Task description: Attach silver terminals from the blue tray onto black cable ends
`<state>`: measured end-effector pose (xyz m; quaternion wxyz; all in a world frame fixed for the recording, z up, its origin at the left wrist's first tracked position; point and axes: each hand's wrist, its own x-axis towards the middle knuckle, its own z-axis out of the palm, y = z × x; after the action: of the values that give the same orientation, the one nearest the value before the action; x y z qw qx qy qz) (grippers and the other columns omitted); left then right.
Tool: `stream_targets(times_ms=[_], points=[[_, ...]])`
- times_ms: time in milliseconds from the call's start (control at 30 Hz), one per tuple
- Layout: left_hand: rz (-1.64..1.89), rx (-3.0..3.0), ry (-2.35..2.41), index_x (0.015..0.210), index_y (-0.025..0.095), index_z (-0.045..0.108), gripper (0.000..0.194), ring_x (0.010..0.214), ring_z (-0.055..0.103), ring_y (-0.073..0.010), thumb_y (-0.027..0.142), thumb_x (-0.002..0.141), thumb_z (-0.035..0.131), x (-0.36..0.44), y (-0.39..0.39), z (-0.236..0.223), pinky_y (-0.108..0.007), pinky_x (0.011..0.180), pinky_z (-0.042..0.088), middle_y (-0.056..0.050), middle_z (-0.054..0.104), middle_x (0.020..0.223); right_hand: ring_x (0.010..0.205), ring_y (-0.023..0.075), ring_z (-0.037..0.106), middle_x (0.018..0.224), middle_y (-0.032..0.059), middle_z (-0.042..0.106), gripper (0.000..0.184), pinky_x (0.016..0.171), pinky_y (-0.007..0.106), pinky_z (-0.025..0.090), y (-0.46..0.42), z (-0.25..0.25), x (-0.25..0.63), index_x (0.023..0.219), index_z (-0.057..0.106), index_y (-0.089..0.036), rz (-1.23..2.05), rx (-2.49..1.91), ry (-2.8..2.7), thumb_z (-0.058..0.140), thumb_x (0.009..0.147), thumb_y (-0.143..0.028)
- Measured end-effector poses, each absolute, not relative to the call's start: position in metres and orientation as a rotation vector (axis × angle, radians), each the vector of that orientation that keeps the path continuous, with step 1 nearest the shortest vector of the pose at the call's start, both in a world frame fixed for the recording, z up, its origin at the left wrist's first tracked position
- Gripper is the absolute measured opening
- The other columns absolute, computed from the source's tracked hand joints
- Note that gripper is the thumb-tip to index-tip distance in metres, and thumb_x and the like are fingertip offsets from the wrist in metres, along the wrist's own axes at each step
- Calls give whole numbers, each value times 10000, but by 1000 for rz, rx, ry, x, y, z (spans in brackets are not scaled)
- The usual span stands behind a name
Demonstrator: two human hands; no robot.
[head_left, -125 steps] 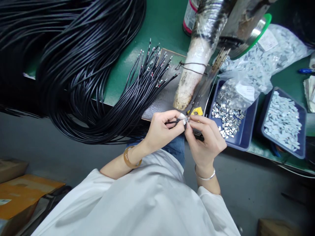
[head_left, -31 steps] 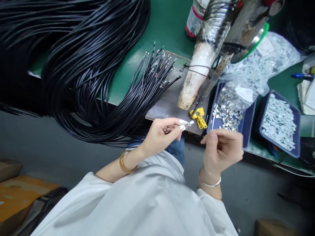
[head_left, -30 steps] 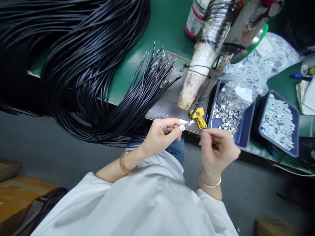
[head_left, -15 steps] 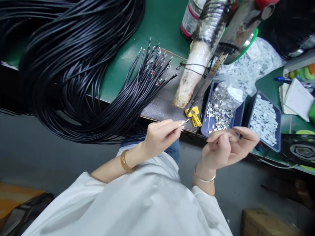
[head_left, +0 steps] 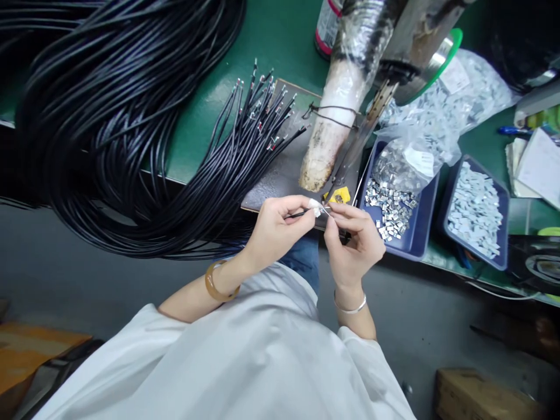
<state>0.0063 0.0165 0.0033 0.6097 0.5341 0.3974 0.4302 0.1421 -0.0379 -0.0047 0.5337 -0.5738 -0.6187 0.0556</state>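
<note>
My left hand (head_left: 282, 230) is closed around a thin black cable (head_left: 297, 214), whose stripped end pokes out past the fingertips. Something white covers the tip of a left finger. My right hand (head_left: 355, 239) meets it from the right, with thumb and fingers pinched at the thin wires (head_left: 326, 211) of that cable end. The wires are too small to make out in detail. Just beyond the fingertips lies a small yellow tool (head_left: 339, 195), partly hidden by the right hand. To the left, a thick bundle of black cables (head_left: 227, 169) ends in stripped tips with red and white wires.
A blue bin (head_left: 413, 248) of small metal pieces stands right of my hands, beside another blue bin (head_left: 503, 233) of pale pieces. A plastic-wrapped tube (head_left: 326, 125) and a rusty metal bar (head_left: 363, 134) slant over the green table (head_left: 280, 41). Plastic bags (head_left: 464, 105) lie behind.
My right hand has moved left from in front of the metal-piece bin to the cable end and closed on its wires. My left hand stays nearly in place with the cable.
</note>
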Motion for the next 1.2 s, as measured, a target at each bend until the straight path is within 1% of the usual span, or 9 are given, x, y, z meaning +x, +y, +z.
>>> stream_targets(times_ms=[133, 300, 433, 567, 733, 867, 1033, 1200], points=[[1025, 1208, 910, 830, 121, 773, 102, 568, 551, -60, 177, 798, 694, 8, 17, 4, -128, 506, 423, -8, 703, 691, 932, 172, 747, 1035, 40, 759, 156, 806, 348, 644, -35, -3, 143, 927, 637, -218, 105, -1341, -1477, 686, 853, -90], [1049, 1236, 883, 836, 135, 777, 103, 604, 598, -78, 184, 808, 690, 6, 17, 5, -149, 547, 466, -24, 732, 745, 937, 184, 750, 1051, 34, 759, 174, 800, 355, 653, -35, 2, 143, 922, 644, -230, 4, -1360, -1551, 706, 837, -92], [990, 1237, 915, 811, 129, 775, 104, 578, 567, -82, 200, 787, 702, 3, 17, 3, -157, 513, 432, -26, 711, 704, 920, 177, 755, 1069, 42, 760, 167, 781, 336, 658, -38, -1, 144, 909, 615, -231, -4, -1345, -1589, 693, 842, -99], [921, 1224, 872, 796, 127, 754, 103, 558, 508, -66, 200, 802, 681, 3, 16, 4, -156, 494, 378, -11, 674, 677, 912, 172, 760, 1062, 41, 765, 172, 786, 324, 650, -42, -2, 146, 917, 605, -236, 8, -1349, -1617, 679, 851, -95], [912, 1195, 851, 767, 124, 715, 106, 519, 388, -50, 207, 812, 669, 4, 15, 3, -174, 483, 304, 30, 546, 593, 917, 162, 754, 1004, 24, 771, 178, 812, 314, 625, -42, 2, 148, 928, 628, -226, 89, -1353, -1594, 688, 848, -79], [953, 1203, 923, 782, 128, 709, 118, 523, 350, -58, 230, 825, 667, 7, 16, 1, -191, 498, 283, 45, 455, 564, 939, 163, 745, 1026, 17, 769, 170, 825, 320, 615, -36, 3, 148, 937, 653, -234, 12, -1379, -1625, 688, 855, -89], [987, 1223, 910, 810, 130, 721, 121, 540, 361, -65, 238, 827, 668, 8, 18, 3, -199, 503, 288, 38, 460, 585, 928, 164, 743, 1035, 31, 768, 199, 821, 308, 620, -33, 5, 146, 918, 657, -224, -70, -1363, -1618, 720, 816, -65], [959, 1210, 879, 760, 119, 695, 116, 534, 353, -57, 211, 816, 651, 5, 17, 2, -196, 502, 271, 42, 458, 582, 919, 166, 752, 1063, 56, 767, 213, 816, 296, 635, -38, 4, 142, 893, 629, -210, -33, -1324, -1649, 719, 794, -44]])
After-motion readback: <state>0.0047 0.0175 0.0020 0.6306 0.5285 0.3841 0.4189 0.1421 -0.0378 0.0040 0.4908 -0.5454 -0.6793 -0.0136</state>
